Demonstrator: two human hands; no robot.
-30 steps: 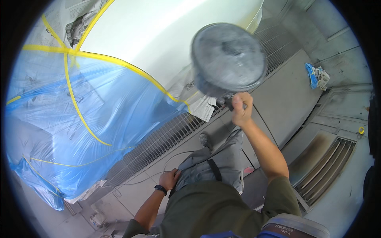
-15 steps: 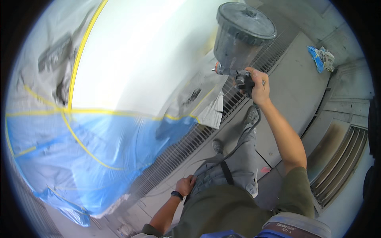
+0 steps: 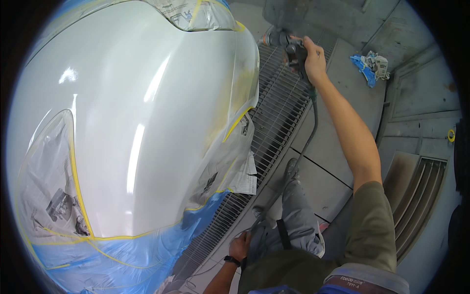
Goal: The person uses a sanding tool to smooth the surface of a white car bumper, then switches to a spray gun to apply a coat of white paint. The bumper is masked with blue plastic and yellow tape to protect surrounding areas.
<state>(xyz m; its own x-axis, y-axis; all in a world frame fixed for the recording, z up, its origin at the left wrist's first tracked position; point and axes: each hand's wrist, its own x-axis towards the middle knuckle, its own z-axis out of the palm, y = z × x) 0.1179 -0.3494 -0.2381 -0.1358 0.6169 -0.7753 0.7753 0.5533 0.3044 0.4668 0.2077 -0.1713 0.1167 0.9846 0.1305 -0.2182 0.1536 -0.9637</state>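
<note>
My right hand [image 3: 314,61] is shut on a spray gun [image 3: 289,49] with a smoky grey cup [image 3: 285,14] above it, held beyond the right edge of a glossy white vehicle body panel [image 3: 144,83]. A dark hose [image 3: 312,127] hangs from the gun toward my waist. There my left hand [image 3: 240,245] is closed, apparently round that hose. Masking around the panel includes newspaper under clear film [image 3: 49,186], yellow tape [image 3: 73,171] and blue plastic sheeting [image 3: 127,269]. A yellowish patch [image 3: 235,83] shows near the panel's right edge.
A long metal floor grating [image 3: 276,98] runs beside the vehicle, next to grey floor plates [image 3: 347,103]. Crumpled paper and blue plastic [image 3: 372,66] lie by the grimy booth wall [image 3: 416,93], which has a louvred vent [image 3: 416,206] and a yellow tape roll [image 3: 450,135].
My right hand has risen with the spray gun, whose cup has moved to the top of the view. More of the white panel shows as the view has shifted.
</note>
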